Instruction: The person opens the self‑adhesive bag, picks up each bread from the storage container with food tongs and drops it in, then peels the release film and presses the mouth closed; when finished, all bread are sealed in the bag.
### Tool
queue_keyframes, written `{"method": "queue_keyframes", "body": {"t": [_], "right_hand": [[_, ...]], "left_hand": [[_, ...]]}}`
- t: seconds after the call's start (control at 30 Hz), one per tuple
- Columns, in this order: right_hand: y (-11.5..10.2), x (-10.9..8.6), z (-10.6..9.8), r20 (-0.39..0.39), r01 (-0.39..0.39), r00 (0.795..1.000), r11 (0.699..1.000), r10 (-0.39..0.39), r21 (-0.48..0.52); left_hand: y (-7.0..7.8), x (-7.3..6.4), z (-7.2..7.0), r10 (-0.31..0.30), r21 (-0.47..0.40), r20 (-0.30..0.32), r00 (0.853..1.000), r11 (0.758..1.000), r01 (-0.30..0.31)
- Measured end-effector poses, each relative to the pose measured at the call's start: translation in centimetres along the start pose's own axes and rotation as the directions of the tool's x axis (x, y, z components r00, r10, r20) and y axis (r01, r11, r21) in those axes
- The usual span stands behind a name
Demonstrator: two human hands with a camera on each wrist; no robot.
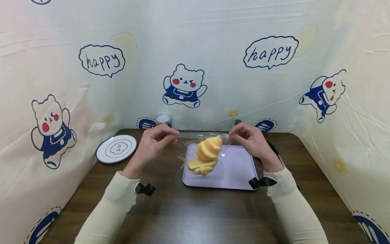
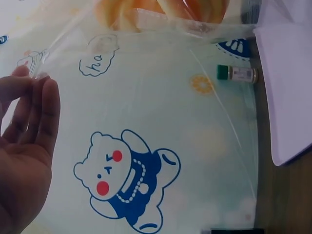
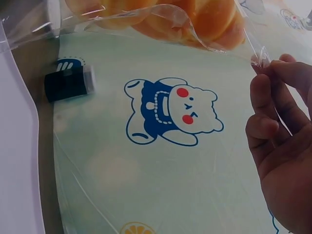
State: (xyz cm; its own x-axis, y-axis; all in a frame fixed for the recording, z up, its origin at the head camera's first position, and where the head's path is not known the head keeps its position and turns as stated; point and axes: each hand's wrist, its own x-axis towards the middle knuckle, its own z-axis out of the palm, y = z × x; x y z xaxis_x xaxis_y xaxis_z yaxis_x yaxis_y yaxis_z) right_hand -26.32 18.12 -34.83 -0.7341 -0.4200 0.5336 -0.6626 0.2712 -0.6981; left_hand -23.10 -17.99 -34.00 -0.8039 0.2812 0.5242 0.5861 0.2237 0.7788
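A clear plastic bag (image 1: 195, 136) hangs stretched between the two hands above a pale purple tray (image 1: 239, 169). Inside it are yellow-orange, ridged bread rolls, an upper one (image 1: 209, 149) and a lower one (image 1: 202, 166). Thumb and fingertips of the left hand (image 1: 153, 142) pinch the bag's upper left corner. At the opposite corner, the right hand (image 1: 251, 140) pinches the film the same way. Both wrist views show the bread (image 2: 161, 12) beyond the transparent film, apart from the fingers.
A white plate with a dark rim (image 1: 116, 149) lies at the table's left. Behind the hands stand a white-lidded jar (image 1: 164, 119) and a green-capped bottle (image 2: 239, 73). A dark object, partly hidden, lies beside the right wrist. Patterned cloth walls surround the wooden table (image 1: 195, 217).
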Motion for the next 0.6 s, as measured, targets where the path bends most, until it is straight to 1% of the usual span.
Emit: {"method": "queue_keyframes", "body": {"t": [0.07, 0.17, 0.3, 0.43, 0.5, 0.6], "right_hand": [[-0.01, -0.06, -0.06, 0.017, 0.024, 1.0, 1.0, -0.024, 0.001], [-0.06, -0.13, -0.16, 0.039, 0.035, 0.999, 0.999, -0.035, -0.003], [-0.08, -0.25, -0.32, 0.062, 0.041, 0.997, 0.999, -0.041, 0.01], [0.0, -0.29, -0.4, 0.083, 0.029, 0.996, 0.999, -0.03, 0.023], [0.03, -0.3, -0.43, 0.089, 0.014, 0.996, 1.0, -0.016, 0.024], [-0.08, -0.34, -0.51, 0.093, 0.001, 0.996, 1.0, -0.004, 0.031]], "left_hand": [[-0.11, 0.01, -0.13, 0.066, -0.004, 0.021, 0.998, 0.998, -0.066], [-0.3, 0.01, -0.26, 0.134, -0.011, 0.044, 0.99, 0.991, -0.134], [-0.44, -0.05, -0.35, 0.18, -0.017, 0.065, 0.981, 0.984, -0.18], [-0.61, -0.13, -0.37, 0.186, 0.002, 0.068, 0.98, 0.982, -0.186], [-0.62, -0.18, -0.34, 0.166, 0.018, 0.062, 0.984, 0.986, -0.168], [-0.54, -0.24, -0.31, 0.12, 0.039, 0.048, 0.992, 0.992, -0.122]]}}
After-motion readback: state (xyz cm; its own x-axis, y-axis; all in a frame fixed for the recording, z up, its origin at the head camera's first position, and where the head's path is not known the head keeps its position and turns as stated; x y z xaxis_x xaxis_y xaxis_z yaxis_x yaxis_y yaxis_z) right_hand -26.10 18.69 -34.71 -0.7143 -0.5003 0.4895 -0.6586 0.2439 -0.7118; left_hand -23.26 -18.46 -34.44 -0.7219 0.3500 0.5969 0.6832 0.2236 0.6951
